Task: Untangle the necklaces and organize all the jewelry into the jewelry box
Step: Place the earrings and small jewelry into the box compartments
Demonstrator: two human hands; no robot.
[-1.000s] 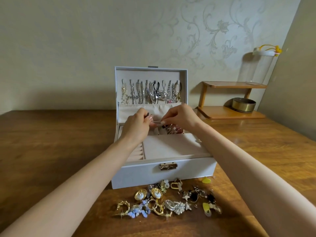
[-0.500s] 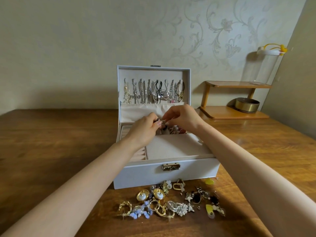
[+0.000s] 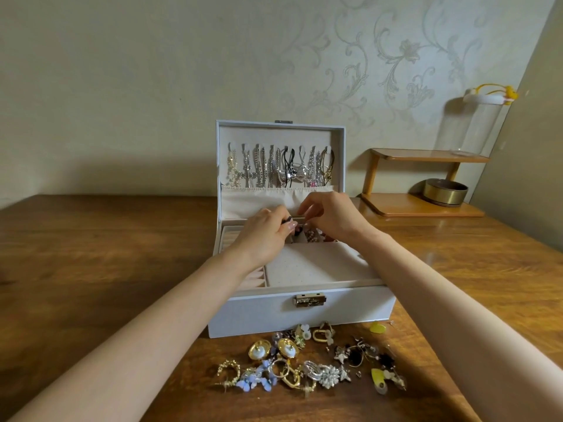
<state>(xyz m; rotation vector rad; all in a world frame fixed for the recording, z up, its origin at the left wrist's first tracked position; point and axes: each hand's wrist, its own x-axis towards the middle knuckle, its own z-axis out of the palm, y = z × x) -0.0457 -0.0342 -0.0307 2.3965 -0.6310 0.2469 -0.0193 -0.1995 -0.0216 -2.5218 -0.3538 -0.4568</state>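
Left hand [image 3: 268, 236] and right hand [image 3: 333, 217] meet fingertip to fingertip above the rear compartments of the open jewelry box [image 3: 259, 312]. Their fingers are curled and together pinch a small dark piece [image 3: 288, 222], too small to identify. The step in hand appears to be seating this piece in a rear compartment, beside other small items lying there. Done well, one hand steadies the piece while the other guides it straight down into a free cell, clear of the fabric pocket on the lid behind. Necklaces [image 3: 274, 169] hang in a row inside the box's upright lid, apparently separated. Loose jewelry [image 3: 304, 363], chiefly earrings and rings, lies on the table [image 3: 91, 254] just before the box's front wall, not yet sorted. A wooden shelf [image 3: 426, 155] stands to the right of the box.
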